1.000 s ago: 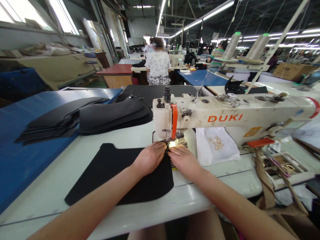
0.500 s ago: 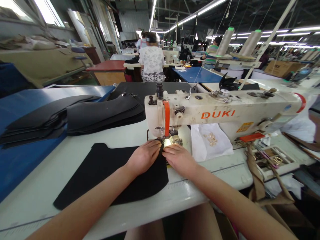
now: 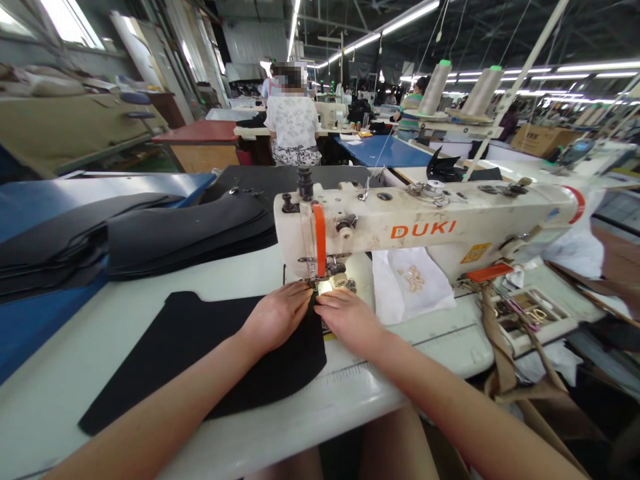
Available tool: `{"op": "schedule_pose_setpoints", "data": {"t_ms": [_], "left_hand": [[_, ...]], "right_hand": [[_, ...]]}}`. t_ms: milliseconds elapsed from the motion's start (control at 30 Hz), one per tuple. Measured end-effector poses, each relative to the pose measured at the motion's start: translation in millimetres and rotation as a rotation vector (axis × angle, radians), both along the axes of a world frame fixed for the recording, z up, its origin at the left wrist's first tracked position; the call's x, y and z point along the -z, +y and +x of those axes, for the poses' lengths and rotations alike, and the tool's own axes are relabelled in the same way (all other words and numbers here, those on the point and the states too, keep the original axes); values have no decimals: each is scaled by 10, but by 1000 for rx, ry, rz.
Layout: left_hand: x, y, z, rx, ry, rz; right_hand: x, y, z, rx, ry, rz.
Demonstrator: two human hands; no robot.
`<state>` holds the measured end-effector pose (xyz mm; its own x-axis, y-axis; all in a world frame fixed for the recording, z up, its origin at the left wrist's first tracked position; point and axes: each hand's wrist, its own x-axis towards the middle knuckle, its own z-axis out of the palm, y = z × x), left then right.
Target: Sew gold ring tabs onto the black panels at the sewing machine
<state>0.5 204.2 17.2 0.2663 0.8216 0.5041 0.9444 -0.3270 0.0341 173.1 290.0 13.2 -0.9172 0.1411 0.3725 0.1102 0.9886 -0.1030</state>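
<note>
A black fabric panel [image 3: 175,360] lies on the white sewing table, its right edge under the head of a white sewing machine [image 3: 370,223] marked DUKI. My left hand [image 3: 277,315] rests on the panel just left of the lit needle area, its fingers together and pressing the fabric. Close to the presser foot, my right hand [image 3: 350,320] has its fingers closed at the panel's right edge, and the fingertips almost meet those of my left hand. Any small part held under the fingertips is hidden.
Stacked dark panels [image 3: 190,230] lie at the left. Right of the needle, a white cloth [image 3: 413,293] bears small gold pieces. A parts tray [image 3: 537,320] and brown straps [image 3: 495,340] are at the right. Thread cones [image 3: 480,92] stand behind; a person [image 3: 293,123] sits ahead.
The whole view has shifted, so the machine, panel and hands appear a little further left. Both hands keep their places by the needle; the panel has hardly moved against the machine.
</note>
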Motion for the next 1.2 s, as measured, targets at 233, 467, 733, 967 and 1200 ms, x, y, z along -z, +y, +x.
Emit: {"op": "schedule_pose_setpoints", "data": {"t_ms": [233, 467, 733, 967, 1200], "left_hand": [[-15, 31, -1, -12, -20, -48], [-4, 19, 3, -23, -29, -56], [-7, 13, 19, -28, -66, -41], [-31, 5, 48, -66, -91, -32], [-19, -602, 177, -65, -89, -32]], "right_hand": [[-33, 6, 9, 0, -4, -31], [-13, 0, 7, 6, 4, -35], [7, -7, 18, 2, 17, -30], [-40, -9, 22, 11, 9, -15], [-92, -441, 157, -128, 75, -11]]}}
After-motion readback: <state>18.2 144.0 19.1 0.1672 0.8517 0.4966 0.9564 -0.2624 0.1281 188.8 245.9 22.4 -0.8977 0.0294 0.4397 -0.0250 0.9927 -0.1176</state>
